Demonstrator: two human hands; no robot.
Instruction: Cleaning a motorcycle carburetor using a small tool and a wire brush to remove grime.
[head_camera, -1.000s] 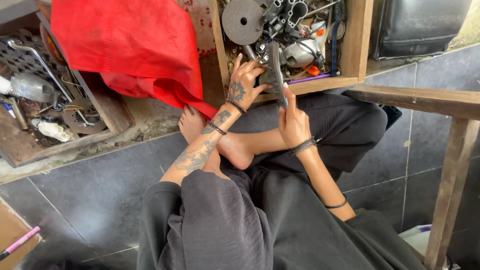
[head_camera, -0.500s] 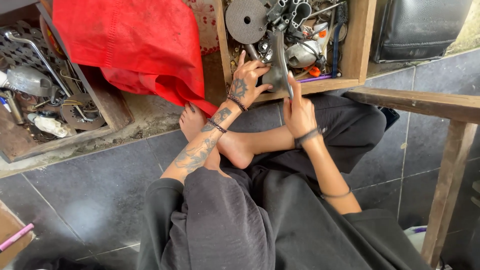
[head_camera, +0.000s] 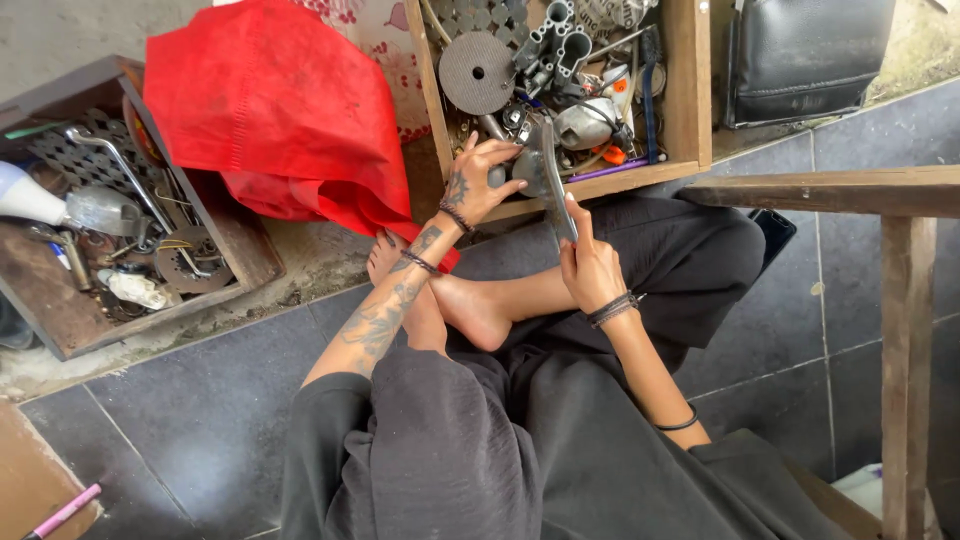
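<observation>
We are gripping the grey metal part (head_camera: 545, 175) at the wooden crate's (head_camera: 690, 90) front edge — left hand (head_camera: 480, 185) clasping its upper end, right hand (head_camera: 590, 265) pinching the lower — long axis running toward us.

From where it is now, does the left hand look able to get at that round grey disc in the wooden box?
Probably yes. The left hand is at the wooden box's front edge, and the disc lies uncovered just beyond it, though that hand is gripping the metal part.
</observation>
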